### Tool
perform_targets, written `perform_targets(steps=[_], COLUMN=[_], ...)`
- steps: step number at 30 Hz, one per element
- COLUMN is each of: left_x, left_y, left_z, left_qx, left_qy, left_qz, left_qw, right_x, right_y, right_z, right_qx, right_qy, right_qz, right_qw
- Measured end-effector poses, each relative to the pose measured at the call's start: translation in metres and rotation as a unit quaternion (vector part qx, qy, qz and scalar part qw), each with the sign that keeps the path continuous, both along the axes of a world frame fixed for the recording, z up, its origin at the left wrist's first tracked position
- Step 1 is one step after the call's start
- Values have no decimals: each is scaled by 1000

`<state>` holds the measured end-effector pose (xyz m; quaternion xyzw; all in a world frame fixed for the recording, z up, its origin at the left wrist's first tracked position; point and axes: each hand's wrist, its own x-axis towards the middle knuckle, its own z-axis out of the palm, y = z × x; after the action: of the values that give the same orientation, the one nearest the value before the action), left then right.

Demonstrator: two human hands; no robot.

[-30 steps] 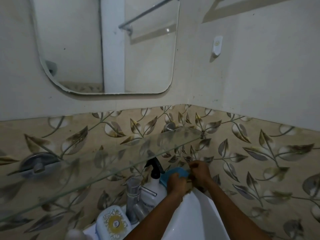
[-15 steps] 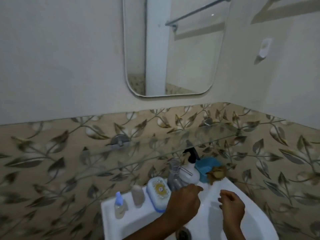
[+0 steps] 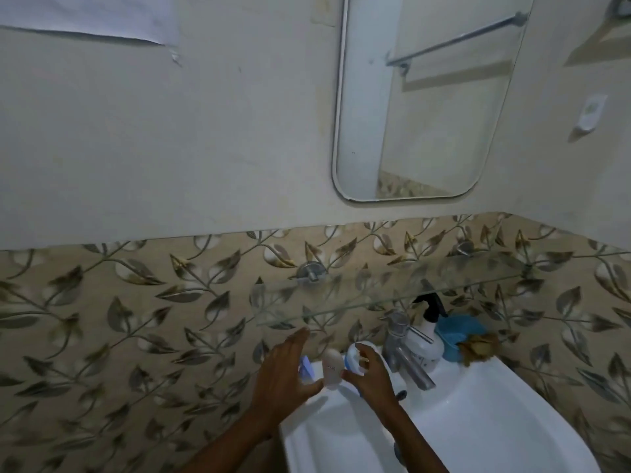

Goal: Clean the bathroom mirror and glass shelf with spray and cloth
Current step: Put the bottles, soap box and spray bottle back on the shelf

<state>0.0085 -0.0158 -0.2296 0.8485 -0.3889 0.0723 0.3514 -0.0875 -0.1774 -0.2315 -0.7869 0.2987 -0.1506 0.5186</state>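
Reaching w/ both hands open, left (image 3: pixel 285 368) & right (image 3: pixel 370 372), round a small bottle (image 3: pixel 333 367) on the sink (image 3: pixel 478 421); spray (image 3: pixel 426 332) & cloth (image 3: pixel 456 332) untouched by the tap, so mirror (image 3: pixel 426 107) & shelf (image 3: pixel 392 295) prob. left to do.

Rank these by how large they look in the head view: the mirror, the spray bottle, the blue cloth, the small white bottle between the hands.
Largest to smallest, as they appear:
1. mirror, by far.
2. spray bottle.
3. blue cloth; partly hidden, so its rank against the spray bottle is unsure.
4. small white bottle, though nearest the camera.
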Motion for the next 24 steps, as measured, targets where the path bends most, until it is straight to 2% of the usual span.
perform_targets(steps=[5, 10, 15, 19, 24], left_x=[10, 30, 28, 22, 12], left_y=[5, -2, -11, -14, -11], left_z=[-30, -42, -42, -38, -7], left_qx=[138, 206, 193, 127, 57], left_qy=[159, 144, 159, 174, 146], left_qz=[21, 41, 44, 32, -4], left_qw=[977, 967, 967, 976, 988], right_x=[19, 37, 46, 44, 19], right_y=[-3, -1, 5, 12, 18], right_z=[-9, -20, -28, -28, 2], right_qx=[6, -23, -56, -63, -63], right_qy=[81, 111, 77, 69, -24], right_qz=[14, 31, 1, -26, -38], right_qw=[997, 993, 995, 995, 997])
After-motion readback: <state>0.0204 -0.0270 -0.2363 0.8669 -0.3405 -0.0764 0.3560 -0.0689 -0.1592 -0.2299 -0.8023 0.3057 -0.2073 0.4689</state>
